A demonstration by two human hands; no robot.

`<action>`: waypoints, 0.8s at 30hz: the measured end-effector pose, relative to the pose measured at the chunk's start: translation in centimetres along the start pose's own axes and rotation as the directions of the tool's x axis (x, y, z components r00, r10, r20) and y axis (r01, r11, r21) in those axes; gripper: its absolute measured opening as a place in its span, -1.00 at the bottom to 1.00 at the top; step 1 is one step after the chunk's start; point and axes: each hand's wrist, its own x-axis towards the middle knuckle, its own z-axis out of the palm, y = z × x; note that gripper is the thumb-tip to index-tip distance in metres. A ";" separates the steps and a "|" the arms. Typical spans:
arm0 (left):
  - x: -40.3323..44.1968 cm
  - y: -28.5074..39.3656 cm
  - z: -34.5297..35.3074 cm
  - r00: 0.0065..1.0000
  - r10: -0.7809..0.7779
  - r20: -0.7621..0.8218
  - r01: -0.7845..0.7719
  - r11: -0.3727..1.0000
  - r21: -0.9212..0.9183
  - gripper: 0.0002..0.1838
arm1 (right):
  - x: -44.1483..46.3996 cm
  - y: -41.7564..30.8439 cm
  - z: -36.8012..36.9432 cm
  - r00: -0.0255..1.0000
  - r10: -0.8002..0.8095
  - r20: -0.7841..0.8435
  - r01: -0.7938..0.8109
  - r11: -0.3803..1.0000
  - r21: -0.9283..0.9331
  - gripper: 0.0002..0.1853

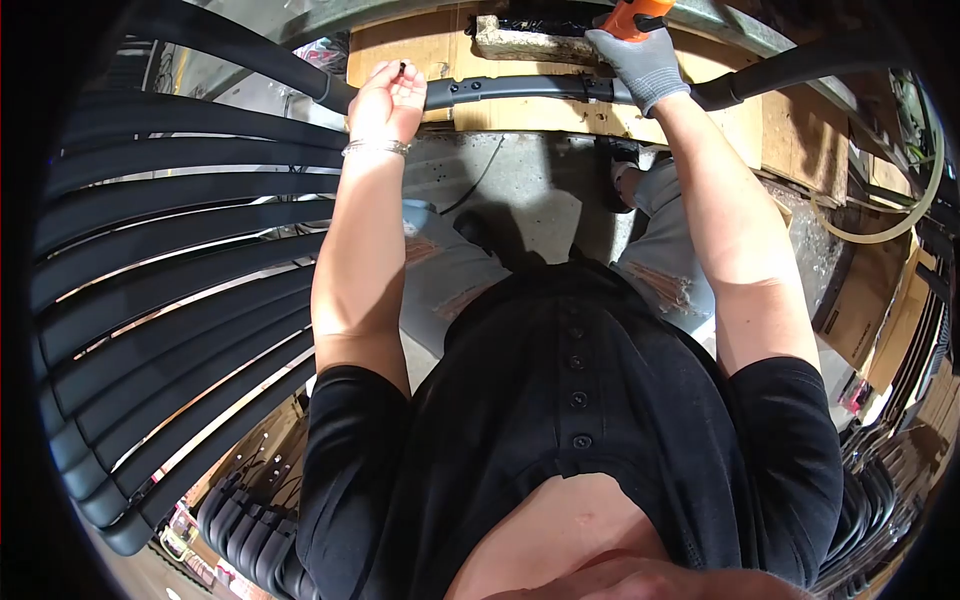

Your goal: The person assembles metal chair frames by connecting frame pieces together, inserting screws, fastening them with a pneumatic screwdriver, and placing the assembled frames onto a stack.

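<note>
My left hand point(388, 102), bare and palm up, has its fingers curled around a small dark piece point(403, 69) near the fingertips, too small to name. It is at the left part of a black curved bar point(535, 86) with small holes in it. My right hand point(640, 65) wears a grey glove and grips an orange power tool point(636, 16), which is cut off by the top edge of the view. The gloved wrist is above the bar's right part.
Several black tubular bars point(190, 185) are stacked on the left. Cardboard point(700, 125) and a worn light block point(530, 42) lie beyond the bar. A pale hose point(925, 205) curves at the right. Concrete floor point(560, 195) shows between my legs.
</note>
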 end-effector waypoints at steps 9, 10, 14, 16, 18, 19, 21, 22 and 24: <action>-0.5 -0.9 -0.2 0.999 0.011 -0.033 -0.010 1.000 0.020 -0.86 | -0.2 -0.1 -0.3 0.998 0.065 -0.003 -0.065 0.998 -0.007 -0.76; -0.6 -0.9 -0.1 0.998 0.018 -0.055 -0.017 1.000 0.024 -0.86 | -0.3 -0.2 -0.3 0.998 0.065 -0.003 -0.065 0.998 -0.006 -0.76; -0.3 -0.9 -0.7 1.000 0.004 -0.024 -0.003 1.000 0.028 -0.91 | -0.5 -0.5 -0.1 0.999 0.030 -0.011 -0.030 0.999 -0.011 -0.77; -0.4 -0.8 -0.7 1.000 -0.006 0.003 0.006 1.000 0.029 -0.94 | -0.4 -0.2 -0.1 1.000 0.026 -0.012 -0.027 0.998 -0.056 -0.77; -0.7 -1.1 -0.6 1.000 -0.007 -0.015 0.007 1.000 0.017 -0.94 | -0.3 0.2 0.1 1.000 0.023 -0.012 -0.024 0.997 -0.079 -0.77; -0.9 -1.2 -0.5 1.000 -0.009 -0.025 0.009 1.000 0.012 -0.94 | -0.3 0.5 0.1 1.000 0.017 -0.007 -0.018 0.999 -0.044 -0.78; -1.2 -1.7 -0.9 1.000 -0.021 0.000 0.021 1.000 0.024 -0.95 | -0.2 1.2 0.1 1.000 0.004 0.001 -0.004 1.000 0.025 -0.79; -1.2 -2.0 -1.1 0.999 -0.033 0.024 0.032 0.999 0.036 -0.97 | -0.2 1.6 0.0 1.000 0.004 0.001 -0.004 1.000 0.025 -0.79; -1.6 -2.6 -1.0 0.998 -0.046 0.050 0.044 0.998 0.051 -0.98 | -0.4 2.3 -0.2 0.987 -0.152 0.049 0.158 0.975 -0.154 -0.74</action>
